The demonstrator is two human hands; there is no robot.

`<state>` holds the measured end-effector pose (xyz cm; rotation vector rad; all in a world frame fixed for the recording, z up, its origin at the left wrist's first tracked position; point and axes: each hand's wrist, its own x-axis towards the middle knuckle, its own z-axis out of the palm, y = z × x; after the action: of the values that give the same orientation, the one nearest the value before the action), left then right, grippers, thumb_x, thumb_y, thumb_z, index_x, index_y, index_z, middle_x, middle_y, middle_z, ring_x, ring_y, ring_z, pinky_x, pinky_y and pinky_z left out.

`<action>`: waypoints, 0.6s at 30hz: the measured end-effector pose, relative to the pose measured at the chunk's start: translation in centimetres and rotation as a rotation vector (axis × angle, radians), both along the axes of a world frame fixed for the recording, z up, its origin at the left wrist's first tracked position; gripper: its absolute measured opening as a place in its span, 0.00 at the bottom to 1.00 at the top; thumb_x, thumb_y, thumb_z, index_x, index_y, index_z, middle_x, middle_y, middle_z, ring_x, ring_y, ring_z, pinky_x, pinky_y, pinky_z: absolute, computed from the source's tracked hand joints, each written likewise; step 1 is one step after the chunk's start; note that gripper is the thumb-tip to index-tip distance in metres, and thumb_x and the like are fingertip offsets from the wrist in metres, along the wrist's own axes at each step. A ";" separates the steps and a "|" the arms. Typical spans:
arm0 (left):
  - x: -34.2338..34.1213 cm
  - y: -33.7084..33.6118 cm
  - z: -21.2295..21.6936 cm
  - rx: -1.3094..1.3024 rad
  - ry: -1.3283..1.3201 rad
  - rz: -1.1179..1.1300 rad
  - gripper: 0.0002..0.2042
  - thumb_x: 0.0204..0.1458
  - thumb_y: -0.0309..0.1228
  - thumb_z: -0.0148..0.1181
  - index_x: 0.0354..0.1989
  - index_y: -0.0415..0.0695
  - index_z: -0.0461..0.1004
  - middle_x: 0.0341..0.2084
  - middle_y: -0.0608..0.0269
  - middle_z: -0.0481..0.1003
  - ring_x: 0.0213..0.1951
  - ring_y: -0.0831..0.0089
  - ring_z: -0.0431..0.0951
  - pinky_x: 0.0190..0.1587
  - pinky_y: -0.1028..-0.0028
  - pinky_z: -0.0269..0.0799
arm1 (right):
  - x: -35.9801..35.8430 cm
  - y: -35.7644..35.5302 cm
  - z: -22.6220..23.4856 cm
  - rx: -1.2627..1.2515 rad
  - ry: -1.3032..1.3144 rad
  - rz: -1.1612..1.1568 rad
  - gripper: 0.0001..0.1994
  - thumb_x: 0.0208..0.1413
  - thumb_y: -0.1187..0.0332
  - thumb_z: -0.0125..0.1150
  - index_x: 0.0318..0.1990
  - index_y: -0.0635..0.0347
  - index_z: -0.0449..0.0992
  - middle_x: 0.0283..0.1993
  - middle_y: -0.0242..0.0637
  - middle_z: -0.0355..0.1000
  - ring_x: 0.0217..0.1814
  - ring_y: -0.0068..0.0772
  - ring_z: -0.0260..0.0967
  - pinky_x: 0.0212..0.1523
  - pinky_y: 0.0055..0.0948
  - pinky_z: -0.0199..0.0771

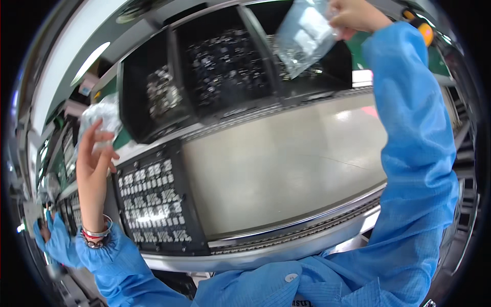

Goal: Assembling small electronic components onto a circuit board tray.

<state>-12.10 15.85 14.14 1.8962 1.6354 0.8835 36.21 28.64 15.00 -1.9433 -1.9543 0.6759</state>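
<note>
Our right hand (354, 15) gripped a perhaps unemptied bag (305, 37) over a bin (339, 62), left hand (93, 171) loosely spread; the tray (197, 221) looked full.

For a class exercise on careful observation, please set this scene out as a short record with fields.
Right hand: pinches a clear plastic bag over the right-hand bin
Left hand: raised, loosely open, near crumpled clear plastic; contact unclear
Bins: three, black, side by side, holding small shiny parts
Tray: black, left of the grey surface, with rows of small pale pieces
</note>
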 end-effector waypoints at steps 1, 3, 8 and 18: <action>-3.5 -1.5 -0.2 -0.051 0.029 0.118 0.22 0.55 0.26 0.51 0.60 0.45 0.61 0.40 0.67 0.70 0.30 0.84 0.70 0.28 0.87 0.63 | -0.9 -0.2 0.0 0.061 -0.002 -0.030 0.07 0.44 0.75 0.56 0.28 0.71 0.77 0.25 0.46 0.76 0.27 0.38 0.76 0.30 0.31 0.77; -8.7 -3.8 -2.3 -0.104 0.070 0.248 0.20 0.56 0.28 0.52 0.58 0.43 0.63 0.39 0.66 0.71 0.31 0.82 0.71 0.30 0.84 0.66 | 7.3 4.1 -2.6 0.115 -0.015 0.229 0.10 0.40 0.75 0.55 0.34 0.66 0.73 0.19 0.34 0.70 0.15 0.24 0.69 0.14 0.21 0.69; -16.1 -10.4 -9.2 -0.056 0.376 0.459 0.18 0.55 0.31 0.54 0.51 0.34 0.67 0.39 0.53 0.74 0.39 0.67 0.75 0.44 0.72 0.70 | 6.4 2.6 -3.4 -0.016 0.104 0.065 0.17 0.48 0.73 0.56 0.47 0.67 0.71 0.26 0.37 0.72 0.18 0.17 0.67 0.18 0.16 0.67; -15.9 -13.6 -13.8 -0.212 0.275 0.755 0.27 0.59 0.44 0.45 0.59 0.34 0.59 0.55 0.42 0.65 0.58 0.56 0.65 0.59 0.70 0.57 | 4.9 0.2 -6.5 0.108 0.355 -0.121 0.16 0.55 0.68 0.56 0.51 0.61 0.71 0.28 0.24 0.72 0.24 0.09 0.65 0.23 0.08 0.63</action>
<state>-27.97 2.22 0.35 1.2863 2.5713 0.6808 41.07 28.88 8.55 -1.7230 -1.6126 0.8010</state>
